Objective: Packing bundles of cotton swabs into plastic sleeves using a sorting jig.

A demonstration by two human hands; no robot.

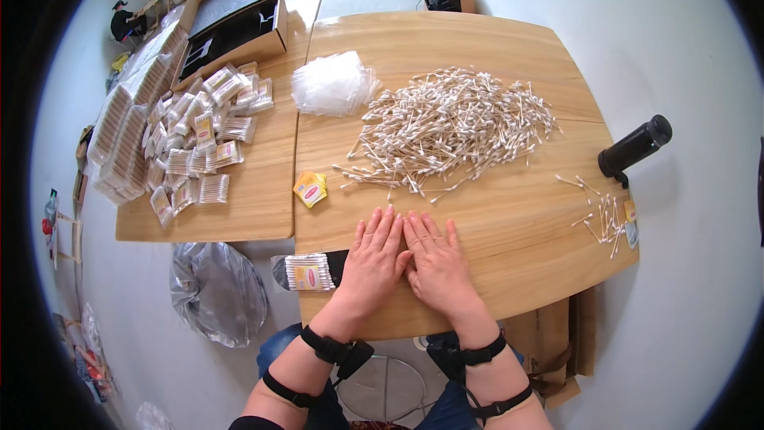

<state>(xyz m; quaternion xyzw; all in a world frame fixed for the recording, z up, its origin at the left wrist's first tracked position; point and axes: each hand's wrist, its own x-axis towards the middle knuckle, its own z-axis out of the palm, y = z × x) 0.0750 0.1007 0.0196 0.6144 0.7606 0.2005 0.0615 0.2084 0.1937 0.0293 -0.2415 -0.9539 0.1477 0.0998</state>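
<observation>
A: State of the hands?

B: The left hand (374, 259) and right hand (436, 261) lie flat and spread, palms down, side by side and touching on the wooden table (509, 271). Neither holds anything.

A: Location of the cotton swabs?

B: The loose pile of cotton swabs (454, 123) lies beyond the fingertips, apart from them. A small yellow label (310, 189) sits ahead and left of the left hand; a packed bundle (309, 272) rests just beside its wrist, probably kept within easy reach.
</observation>
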